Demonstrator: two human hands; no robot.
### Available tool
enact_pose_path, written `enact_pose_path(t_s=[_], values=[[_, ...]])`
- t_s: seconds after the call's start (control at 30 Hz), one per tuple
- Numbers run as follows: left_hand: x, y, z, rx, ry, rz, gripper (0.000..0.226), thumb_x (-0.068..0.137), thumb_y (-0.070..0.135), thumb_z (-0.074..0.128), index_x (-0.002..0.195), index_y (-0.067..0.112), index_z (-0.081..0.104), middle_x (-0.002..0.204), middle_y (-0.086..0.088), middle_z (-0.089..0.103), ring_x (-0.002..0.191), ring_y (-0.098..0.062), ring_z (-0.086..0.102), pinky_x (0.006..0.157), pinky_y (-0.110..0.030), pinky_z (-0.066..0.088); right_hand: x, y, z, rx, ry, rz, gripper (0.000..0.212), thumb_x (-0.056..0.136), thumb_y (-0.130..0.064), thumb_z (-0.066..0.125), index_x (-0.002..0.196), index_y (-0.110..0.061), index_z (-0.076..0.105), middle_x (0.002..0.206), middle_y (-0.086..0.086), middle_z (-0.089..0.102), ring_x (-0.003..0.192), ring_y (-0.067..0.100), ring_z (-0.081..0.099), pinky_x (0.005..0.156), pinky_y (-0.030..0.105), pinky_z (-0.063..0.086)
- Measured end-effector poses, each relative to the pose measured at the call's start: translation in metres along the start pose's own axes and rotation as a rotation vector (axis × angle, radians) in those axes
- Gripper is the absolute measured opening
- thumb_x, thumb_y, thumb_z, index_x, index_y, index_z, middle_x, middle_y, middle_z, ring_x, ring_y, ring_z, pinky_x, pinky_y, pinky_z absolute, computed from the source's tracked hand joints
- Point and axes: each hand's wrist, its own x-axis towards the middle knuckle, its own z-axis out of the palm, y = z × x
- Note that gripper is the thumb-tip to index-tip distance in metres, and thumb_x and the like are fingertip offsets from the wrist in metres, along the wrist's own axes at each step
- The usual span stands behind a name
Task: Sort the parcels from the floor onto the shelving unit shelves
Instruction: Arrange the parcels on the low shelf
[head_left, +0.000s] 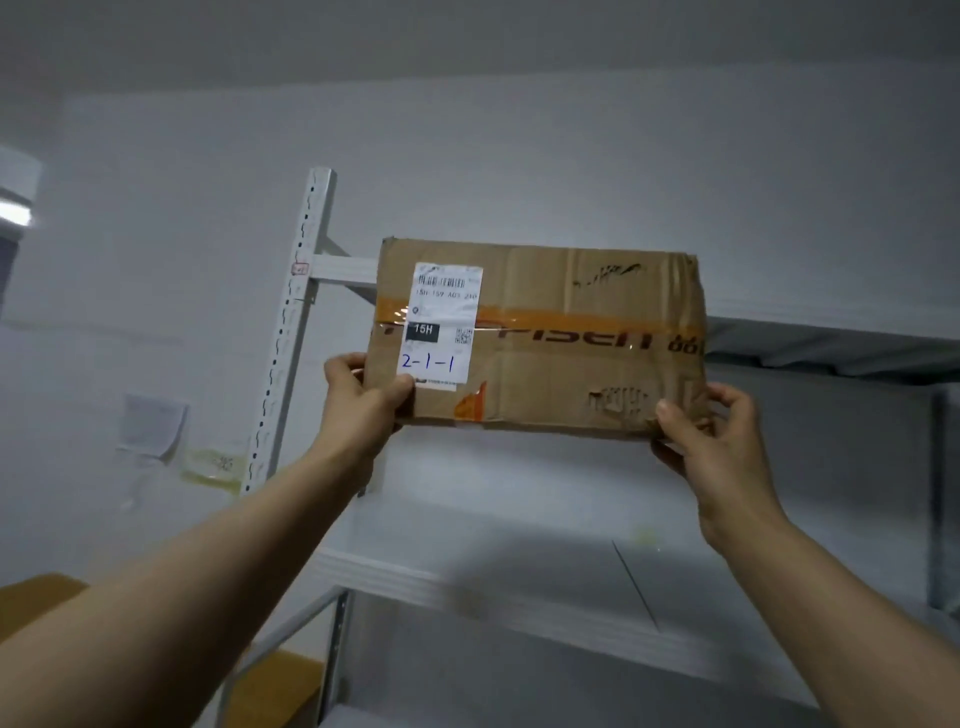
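Observation:
A worn brown cardboard parcel (561, 343) with orange tape and a white label marked "2-1-1" is held up in front of the white shelving unit (311, 270). My left hand (363, 400) grips its lower left corner, thumb on the label side. At the lower right corner my right hand (711, 436) pinches the parcel. The parcel hangs in the air level with the top shelf (831, 312), above the bare middle shelf (519, 545).
A perforated white upright (291, 332) stands at the left of the unit, with a grey upright (940, 499) at the right. Papers (150, 423) are stuck on the wall to the left. Brown cardboard (31, 597) shows at the lower left.

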Motion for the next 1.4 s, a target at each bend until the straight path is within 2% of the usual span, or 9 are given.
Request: enact_pose_path(t_s=[0.23,0.37,0.5,0.67,0.77,0.93,1.07,1.23,1.4], values=[[0.09,0.027,0.018,0.181,-0.028,0.238,0.063,0.09,0.008,0.066,0.143,0.029,0.038,0.135,-0.001,0.056,0.115,-0.016,0.061,0.097,-0.039,0.053,0.081,-0.012,0.062,-0.105,0.074,-0.297,0.034,0.092,-0.033,0.07,0.115,-0.042,0.046,0.119,-0.001,0.062,0.103,0.014,0.065,0.091,0.045,0.058],[0.14,0.037,0.045,0.216,-0.04,0.319,0.099,0.085,0.001,0.07,0.153,0.038,0.008,0.147,-0.003,0.043,0.127,-0.015,0.048,0.107,-0.045,0.045,0.137,-0.01,0.087,-0.162,0.139,-0.397,0.038,0.094,-0.038,0.066,0.126,-0.034,0.044,0.13,0.01,0.053,0.1,0.017,0.063,0.092,0.042,0.056],[0.192,0.032,0.073,0.363,0.021,0.366,0.093,0.079,-0.006,0.069,0.145,0.041,0.024,0.147,-0.01,0.032,0.131,-0.03,0.043,0.108,-0.051,0.044,0.201,0.006,0.106,-0.161,0.114,-0.432,0.043,0.096,-0.039,0.064,0.132,-0.029,0.044,0.132,0.009,0.052,0.102,0.02,0.061,0.081,0.03,0.052],[0.257,0.01,0.101,0.451,0.148,0.421,0.093,0.079,-0.003,0.072,0.149,0.036,0.025,0.15,-0.01,0.019,0.126,-0.025,0.039,0.101,-0.032,0.046,0.273,0.032,0.13,-0.17,0.034,-0.477,0.041,0.098,-0.038,0.062,0.134,-0.029,0.046,0.13,0.008,0.047,0.099,0.018,0.058,0.064,0.013,0.04],[0.296,0.002,0.111,0.422,0.19,0.406,0.09,0.08,-0.004,0.071,0.147,0.037,0.026,0.148,-0.011,0.022,0.128,-0.028,0.038,0.112,-0.043,0.04,0.308,0.034,0.144,-0.201,0.047,-0.556,0.034,0.097,-0.032,0.064,0.124,-0.028,0.044,0.125,0.006,0.044,0.087,0.008,0.054,0.061,0.01,0.036],[0.347,-0.003,0.102,0.46,0.201,0.37,0.084,0.08,-0.003,0.068,0.143,0.037,0.03,0.145,-0.012,0.036,0.125,-0.033,0.048,0.105,-0.05,0.047,0.348,0.035,0.16,-0.307,-0.048,-0.509,0.04,0.093,-0.023,0.069,0.118,-0.027,0.038,0.118,0.006,0.058,0.096,0.022,0.062,0.075,0.03,0.052],[0.371,-0.017,0.08,0.603,0.311,0.298,0.069,0.086,0.003,0.062,0.14,0.037,0.034,0.142,-0.012,0.039,0.121,-0.034,0.048,0.099,-0.047,0.051,0.355,0.041,0.181,-0.539,-0.142,-0.584,0.044,0.093,-0.018,0.064,0.125,-0.024,0.035,0.085,-0.01,0.047,0.073,0.009,0.049,0.056,0.028,0.038],[0.38,-0.02,0.075,1.051,0.478,0.364,0.052,0.087,0.019,0.06,0.135,0.028,0.044,0.143,-0.01,0.041,0.129,-0.034,0.039,0.108,-0.055,0.036,0.352,0.04,0.207,-0.695,-0.169,-0.551,0.045,0.091,-0.016,0.059,0.13,-0.022,0.036,0.099,0.005,0.06,0.088,0.029,0.061,0.077,0.042,0.053],[0.381,-0.034,0.086,1.089,0.126,0.382,0.027,0.096,0.021,0.044,0.119,0.023,0.057,0.131,-0.01,0.053,0.12,-0.033,0.048,0.106,-0.055,0.039,0.346,0.051,0.233,-0.912,-0.182,-0.674,0.037,0.093,-0.02,0.051,0.125,-0.033,0.041,0.102,0.006,0.061,0.084,0.032,0.06,0.071,0.04,0.052]])
